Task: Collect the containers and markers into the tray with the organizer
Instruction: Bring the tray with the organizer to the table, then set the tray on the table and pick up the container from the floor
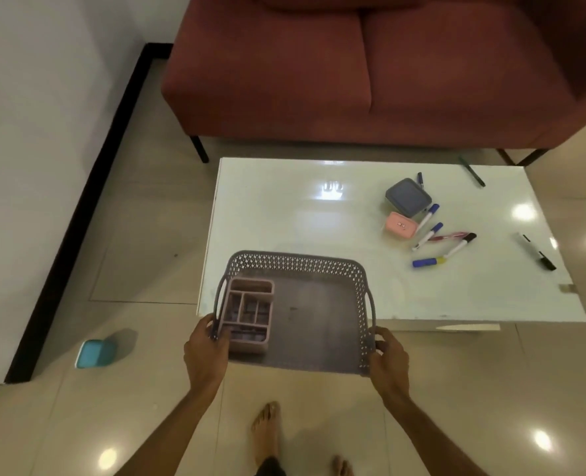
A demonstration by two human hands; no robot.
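Both hands grip grey tray (319,324) by its sides: left hand (206,352), right hand (389,360). Pink organizer (248,312) in tray's left part. Containers, grey (408,197) & pink (401,227), w/ markers (432,231) on white table (284,214), well apart from tray.

Honestly nothing readable from where I'm watching. The only thing close to a label is a small white mark on the lid of the pink container (401,227), out at about 1 o'clock on the table (284,207), and it's too blurry to make out, might be a logo or a tiny sticker. The markers (428,235) beside it show no print I can read.
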